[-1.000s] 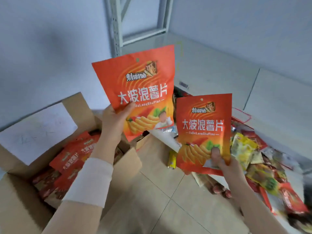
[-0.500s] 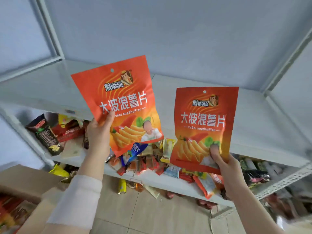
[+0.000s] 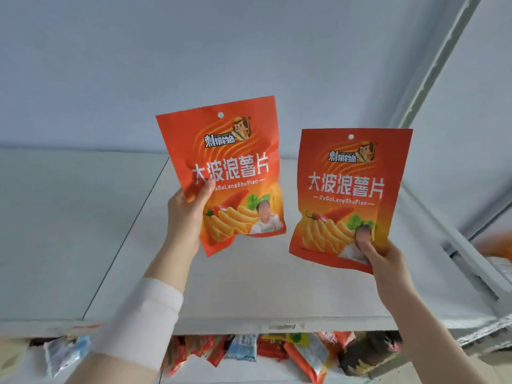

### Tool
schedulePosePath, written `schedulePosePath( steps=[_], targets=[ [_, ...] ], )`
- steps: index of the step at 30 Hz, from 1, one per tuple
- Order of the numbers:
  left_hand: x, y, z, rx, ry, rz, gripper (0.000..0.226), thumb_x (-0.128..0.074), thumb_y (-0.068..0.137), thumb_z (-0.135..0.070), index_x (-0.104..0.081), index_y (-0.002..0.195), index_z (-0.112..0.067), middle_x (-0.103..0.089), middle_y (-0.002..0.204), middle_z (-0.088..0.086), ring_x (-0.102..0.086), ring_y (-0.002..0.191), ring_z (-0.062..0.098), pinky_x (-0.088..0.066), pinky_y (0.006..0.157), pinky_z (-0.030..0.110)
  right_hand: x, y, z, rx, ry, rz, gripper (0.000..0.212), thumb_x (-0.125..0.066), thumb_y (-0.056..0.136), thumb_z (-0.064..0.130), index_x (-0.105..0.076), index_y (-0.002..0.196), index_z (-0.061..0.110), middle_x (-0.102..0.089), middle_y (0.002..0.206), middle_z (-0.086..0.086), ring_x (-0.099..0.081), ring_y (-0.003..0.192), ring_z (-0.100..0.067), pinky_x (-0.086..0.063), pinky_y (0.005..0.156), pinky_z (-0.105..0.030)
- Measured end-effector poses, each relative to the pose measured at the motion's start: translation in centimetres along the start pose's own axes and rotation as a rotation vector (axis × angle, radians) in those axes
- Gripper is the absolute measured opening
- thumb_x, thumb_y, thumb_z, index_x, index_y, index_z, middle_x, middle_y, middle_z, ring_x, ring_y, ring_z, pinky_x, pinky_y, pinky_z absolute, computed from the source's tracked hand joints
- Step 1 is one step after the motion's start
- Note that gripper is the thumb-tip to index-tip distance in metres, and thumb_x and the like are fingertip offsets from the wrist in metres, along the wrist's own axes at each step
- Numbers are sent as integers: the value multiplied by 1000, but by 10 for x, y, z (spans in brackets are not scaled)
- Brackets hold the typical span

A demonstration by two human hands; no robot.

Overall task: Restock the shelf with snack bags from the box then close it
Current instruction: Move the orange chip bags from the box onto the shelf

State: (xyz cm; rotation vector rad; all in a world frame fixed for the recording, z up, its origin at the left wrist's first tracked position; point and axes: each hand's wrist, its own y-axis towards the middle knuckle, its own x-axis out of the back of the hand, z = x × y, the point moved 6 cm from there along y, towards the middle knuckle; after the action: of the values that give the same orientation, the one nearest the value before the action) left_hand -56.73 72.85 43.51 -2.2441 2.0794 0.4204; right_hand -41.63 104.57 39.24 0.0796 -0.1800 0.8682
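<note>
Snack bags, two alike in orange-red, are up in the air in front of you, one in each hand, above a white shelf (image 3: 249, 295) and not touching it. The left bag (image 3: 230, 173) leans slightly to the left with its printed front facing you. It shows white Chinese characters, the line "DaBoLangShuPian", and a picture of wavy crisps with a red chilli. Your left hand (image 3: 185, 214) is clamped on its left edge, thumb (image 3: 206, 188) laid across the front and the other fingers hidden behind. The right bag (image 3: 352, 189) sits lower and nearly upright, with the same print. Your right hand (image 3: 385, 261) pinches its lower right corner, thumb (image 3: 363, 235) pressed on the front, the other fingers behind the bag. The two bags are near each other with a clear gap between them.

A white cuff (image 3: 146, 320) wraps your left forearm. The shelf board runs wide beneath both bags, with a small label strip (image 3: 279, 327) on its front edge. Below that edge, on the lower level, lies a jumbled row of mixed snack packets (image 3: 243, 349) in red, blue and yellow. A pale wall (image 3: 194, 65) fills the background, and a white metal upright (image 3: 435, 73) slants up at the right. A blurred orange shape (image 3: 498, 245) shows at the far right edge, too unclear to identify.
</note>
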Motion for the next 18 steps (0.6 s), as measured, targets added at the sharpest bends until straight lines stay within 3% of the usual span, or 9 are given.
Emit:
schedulePosePath(
  steps=[3,5,10,14,18],
  targets=[
    [-45,40,14,49,1,66,7,-71,81,-30,-68,86,-26,-74,84,-9,-71,82,13,-54,75,31,3,34,-1,3,-24,-23,37,-58,78,53,-65,88,18,-70,84,-1,-66,79,-19,-49,64,-28],
    [-71,63,23,84,-4,89,8,-72,80,-30,-68,85,-26,-74,83,-9,-71,81,14,-54,73,30,5,57,-6,-20,10,-6,40,-59,73,54,-66,89,18,-72,86,-2,-68,79,-19,-52,70,-31],
    [-122,108,46,108,30,95,14,-68,82,-41,-64,80,-28,-70,78,-14,-69,79,10,-54,73,29,14,113,-23,-62,52,12,84,-73,36,78,-67,92,16,-75,88,-1,-71,82,-22,-54,77,-38],
    [-155,140,66,93,53,78,13,-67,82,-42,-63,82,-30,-69,85,-13,-68,84,11,-55,80,33,15,168,-21,-43,73,8,85,-73,32,79,-66,91,18,-74,90,-3,-70,87,-26,-53,85,-45],
    [-189,175,83,68,56,68,11,-68,82,-40,-64,83,-30,-70,85,-12,-68,85,12,-55,79,32,3,236,-15,-20,104,19,83,-73,29,79,-64,90,23,-72,93,-1,-69,89,-25,-54,85,-44]
  ],
)
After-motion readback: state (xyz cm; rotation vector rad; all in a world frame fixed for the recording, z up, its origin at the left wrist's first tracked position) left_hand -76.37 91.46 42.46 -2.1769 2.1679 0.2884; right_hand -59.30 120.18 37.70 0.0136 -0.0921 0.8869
